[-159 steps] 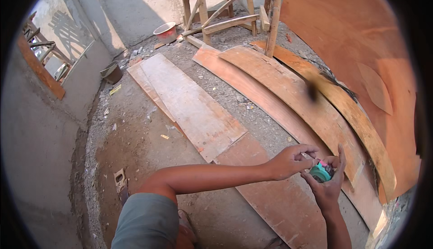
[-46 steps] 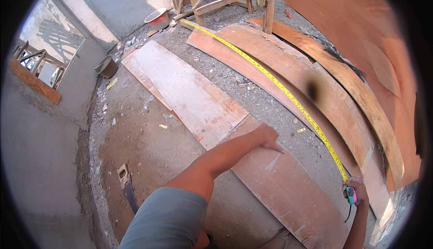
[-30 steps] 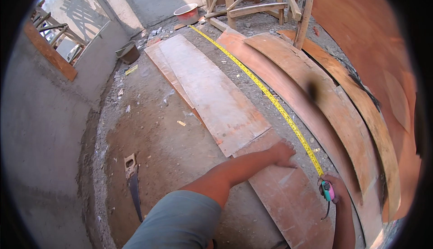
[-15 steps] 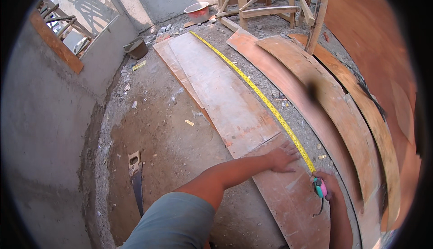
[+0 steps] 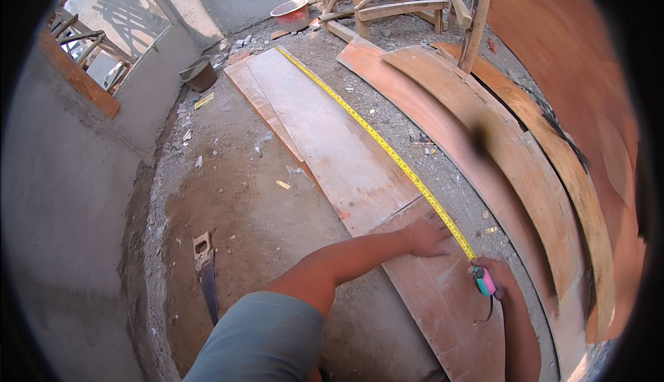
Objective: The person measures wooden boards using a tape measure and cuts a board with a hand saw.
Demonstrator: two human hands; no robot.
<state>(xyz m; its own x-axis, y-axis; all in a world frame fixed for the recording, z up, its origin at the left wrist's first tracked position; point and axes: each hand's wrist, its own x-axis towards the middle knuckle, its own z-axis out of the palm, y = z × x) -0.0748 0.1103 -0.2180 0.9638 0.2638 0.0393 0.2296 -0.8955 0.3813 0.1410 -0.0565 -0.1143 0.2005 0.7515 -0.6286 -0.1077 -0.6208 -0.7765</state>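
Gripping the tape measure: the right hand had its fingers wrapped round the teal and pink case, seemingly so the strip could not slip back; a dark strap hung from it.
Place of the case: it sat over the right edge of the reddish board; whether it rested on the wood, I could not tell.
Yellow strip: it ran from the case to the far end of the pale board, along the right edges, probably held drawn out to keep it straight. Any hooking at the far tip was too small to see.
Left hand: it lay palm down with fingers spread and nothing grasped, just beside the strip, likely as a prop for the leaning body.
Boards: the pale one met the reddish one at a seam; overlap or butting was unclear.
Saw: it lay on the ground to the left, well apart from both hands.
Basin and bucket: they stood beyond the boards, near the walls.
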